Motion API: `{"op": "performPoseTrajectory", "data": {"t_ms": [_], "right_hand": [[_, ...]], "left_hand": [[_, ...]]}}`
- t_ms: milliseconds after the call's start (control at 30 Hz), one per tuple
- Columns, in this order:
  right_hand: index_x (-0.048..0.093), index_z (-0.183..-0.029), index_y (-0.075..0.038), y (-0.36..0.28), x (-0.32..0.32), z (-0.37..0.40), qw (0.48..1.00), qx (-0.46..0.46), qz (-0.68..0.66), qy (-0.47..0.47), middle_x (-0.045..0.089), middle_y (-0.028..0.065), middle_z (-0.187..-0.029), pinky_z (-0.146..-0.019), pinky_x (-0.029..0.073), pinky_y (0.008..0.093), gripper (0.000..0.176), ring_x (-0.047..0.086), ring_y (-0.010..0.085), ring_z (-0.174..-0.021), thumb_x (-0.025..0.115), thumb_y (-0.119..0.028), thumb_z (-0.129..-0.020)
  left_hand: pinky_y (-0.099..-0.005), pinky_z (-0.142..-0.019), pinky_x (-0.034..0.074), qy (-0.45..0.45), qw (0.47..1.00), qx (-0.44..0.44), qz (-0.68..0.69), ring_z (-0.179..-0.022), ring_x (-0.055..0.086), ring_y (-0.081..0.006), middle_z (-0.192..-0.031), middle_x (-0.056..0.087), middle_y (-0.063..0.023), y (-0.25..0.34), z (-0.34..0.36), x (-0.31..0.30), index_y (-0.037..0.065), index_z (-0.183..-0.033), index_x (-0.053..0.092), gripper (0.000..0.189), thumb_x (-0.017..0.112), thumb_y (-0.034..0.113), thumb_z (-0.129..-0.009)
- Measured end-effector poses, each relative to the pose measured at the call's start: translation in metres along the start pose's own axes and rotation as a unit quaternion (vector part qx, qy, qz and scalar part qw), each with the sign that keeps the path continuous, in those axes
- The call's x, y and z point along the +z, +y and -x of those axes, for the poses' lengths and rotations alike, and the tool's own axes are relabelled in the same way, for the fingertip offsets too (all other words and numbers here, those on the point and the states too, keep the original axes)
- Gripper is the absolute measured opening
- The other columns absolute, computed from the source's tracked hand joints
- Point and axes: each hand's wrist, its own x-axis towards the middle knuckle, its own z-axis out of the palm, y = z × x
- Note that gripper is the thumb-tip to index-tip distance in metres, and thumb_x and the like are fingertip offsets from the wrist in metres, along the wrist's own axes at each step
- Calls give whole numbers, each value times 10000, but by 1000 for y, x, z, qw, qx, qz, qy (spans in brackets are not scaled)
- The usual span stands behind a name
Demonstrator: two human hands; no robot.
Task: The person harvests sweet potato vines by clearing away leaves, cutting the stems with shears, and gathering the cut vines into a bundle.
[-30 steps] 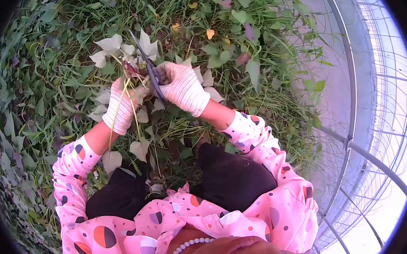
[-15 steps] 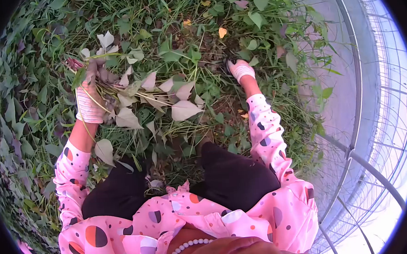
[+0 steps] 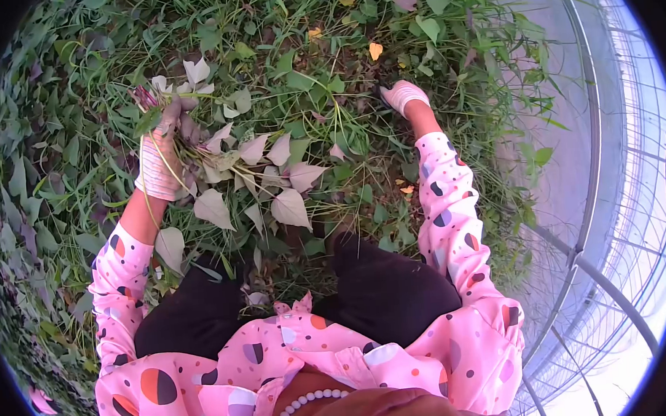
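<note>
My left hand (image 3: 163, 153), in a pale striped glove with dark fingers, is closed around a bundle of leafy vines (image 3: 231, 157). Reddish stem ends (image 3: 146, 99) stick out above the fist, and pale grey-green leaves hang to its right. My right hand (image 3: 404, 97), gloved the same way, reaches down among green plants (image 3: 366, 122). Its fingertips are dark and partly hidden in the foliage, so what they hold, if anything, does not show. A yellow leaf (image 3: 375, 50) lies just above it.
Dense leafy vines and grass (image 3: 64, 179) cover the ground. At the right are a pale sheet (image 3: 550, 149) and curved metal bars (image 3: 592, 101). My knees in dark trousers (image 3: 395, 296) are bent below, and something pink (image 3: 43, 401) lies at the lower left.
My left hand and its vine bundle have shifted slightly right. My right hand has moved slightly up and right. The vine leaves hang in a different spread.
</note>
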Motion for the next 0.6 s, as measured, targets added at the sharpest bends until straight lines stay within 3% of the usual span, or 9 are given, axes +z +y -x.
{"op": "performPoseTrajectory", "data": {"t_ms": [167, 267, 333, 467, 500, 600], "right_hand": [[626, -1104, 15, 18, 14, -14, 1000, -6, -9, -4, 593, 252, -1145, -947, 431, 405, 701, 549, 394, -1100, 447, -607, -835], [625, -1113, 10, 24, 19, -30, 1000, 9, -20, -17, 588, 251, -1162, -963, 421, 401, 715, 543, 396, -1111, 426, -621, -844], [586, -1204, -11, 16, 12, -32, 997, -23, 2, -71, 569, 223, -1235, -986, 419, 391, 758, 531, 359, -1166, 401, -650, -840], [609, -1144, 10, 6, 9, -34, 996, -57, 65, -30, 600, 222, -1174, -962, 428, 414, 705, 556, 375, -1116, 434, -604, -843], [626, -1099, 20, 3, 12, -36, 999, -17, 49, -15, 596, 234, -1158, -958, 431, 419, 659, 551, 372, -1115, 456, -566, -849], [650, -1055, 21, 12, 26, -36, 999, -48, 14, 12, 594, 244, -1138, -948, 438, 419, 621, 555, 369, -1102, 467, -538, -855]], "left_hand": [[-281, -566, 369, 11, 1000, -10, -6, -566, 394, -114, -596, 386, 14, -2, -4, -8, 27, -931, 596, 307, 587, 334, -926], [-310, -621, 429, 0, 999, -10, -53, -577, 398, -117, -638, 363, 17, -5, -5, -12, 25, -987, 563, 334, 565, 355, -937], [-309, -612, 418, -10, 998, -16, -61, -579, 400, -120, -638, 362, 16, -7, -5, -13, 30, -980, 560, 313, 566, 340, -938], [-279, -540, 370, 0, 999, -25, -22, -540, 422, -119, -586, 416, 6, -8, -1, -6, 34, -919, 592, 312, 594, 345, -920], [-279, -539, 371, 5, 999, -26, -24, -536, 423, -119, -582, 415, 5, -9, -1, -7, 34, -917, 591, 311, 594, 346, -919], [-279, -539, 372, 12, 999, -30, -29, -528, 423, -121, -578, 415, 4, -9, 0, -8, 35, -915, 589, 309, 595, 344, -918]]}}
